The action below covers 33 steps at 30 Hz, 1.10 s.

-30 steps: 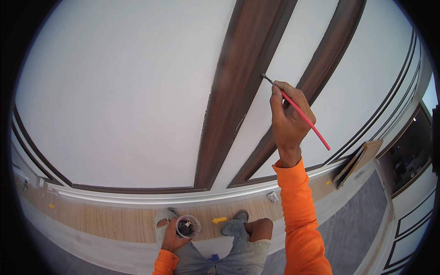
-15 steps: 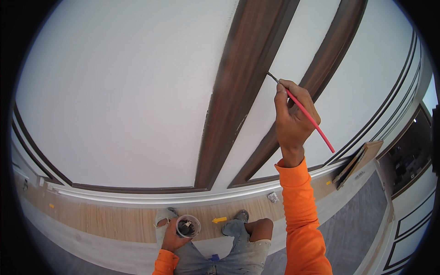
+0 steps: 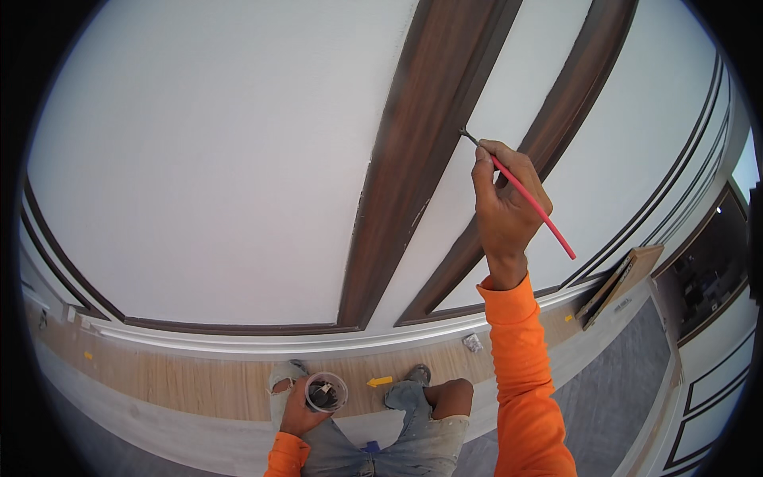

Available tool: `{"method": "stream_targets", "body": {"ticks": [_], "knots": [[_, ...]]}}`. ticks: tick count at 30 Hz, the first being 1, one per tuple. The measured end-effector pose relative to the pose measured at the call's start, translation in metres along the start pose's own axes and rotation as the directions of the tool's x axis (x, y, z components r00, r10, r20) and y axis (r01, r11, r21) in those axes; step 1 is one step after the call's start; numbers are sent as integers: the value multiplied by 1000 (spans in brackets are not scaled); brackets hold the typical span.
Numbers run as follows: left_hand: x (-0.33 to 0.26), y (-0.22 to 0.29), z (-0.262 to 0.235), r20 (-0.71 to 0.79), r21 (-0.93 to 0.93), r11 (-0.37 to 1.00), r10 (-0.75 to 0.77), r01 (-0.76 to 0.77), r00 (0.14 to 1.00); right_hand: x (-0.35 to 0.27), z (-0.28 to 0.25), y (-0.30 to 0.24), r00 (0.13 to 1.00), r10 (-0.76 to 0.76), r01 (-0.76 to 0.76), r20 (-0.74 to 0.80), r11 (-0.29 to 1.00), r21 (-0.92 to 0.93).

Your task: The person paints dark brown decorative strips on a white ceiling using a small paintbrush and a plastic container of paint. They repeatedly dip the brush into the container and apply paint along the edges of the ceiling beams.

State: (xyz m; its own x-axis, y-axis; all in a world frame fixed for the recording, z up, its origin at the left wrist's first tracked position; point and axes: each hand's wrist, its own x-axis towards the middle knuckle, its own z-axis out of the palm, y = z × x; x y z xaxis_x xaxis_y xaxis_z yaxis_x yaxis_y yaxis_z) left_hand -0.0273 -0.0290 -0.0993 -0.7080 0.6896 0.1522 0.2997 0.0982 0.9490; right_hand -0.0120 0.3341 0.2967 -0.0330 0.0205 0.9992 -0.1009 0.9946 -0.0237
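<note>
So the left hand [image 3: 296, 409] has its fingers wrapped around a small clear cup [image 3: 326, 391] with dark stuff inside, down by the knees. Below that there's a light wood floor [image 3: 199, 385]. Up front, a white wall [image 3: 222, 159] with dark brown trim strips [image 3: 413, 167]. The right hand [image 3: 505, 211] pinches a thin red-handled brush [image 3: 528, 199], its tip touching the trim edge.

We see bright, even daylight with soft shadows, sharp focus throughout, straight edges bowing outward, and black corners around the fisheye circle.
</note>
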Motion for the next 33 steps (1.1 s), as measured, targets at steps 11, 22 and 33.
{"method": "stream_targets", "body": {"ticks": [11,22,33], "knots": [[0,0,-1,2,16,1000,-7,7,1000,2,-2,-6,999,13,-12,31,1000,-19],[-2,-6,-1,-12,17,1000,23,-22,1000,3,-3,-9,999,22,-21,47,999,-29],[1,-4,0,-27,58,998,40,-38,999,-13,-20,-22,993,92,-95,79,995,37]]}}
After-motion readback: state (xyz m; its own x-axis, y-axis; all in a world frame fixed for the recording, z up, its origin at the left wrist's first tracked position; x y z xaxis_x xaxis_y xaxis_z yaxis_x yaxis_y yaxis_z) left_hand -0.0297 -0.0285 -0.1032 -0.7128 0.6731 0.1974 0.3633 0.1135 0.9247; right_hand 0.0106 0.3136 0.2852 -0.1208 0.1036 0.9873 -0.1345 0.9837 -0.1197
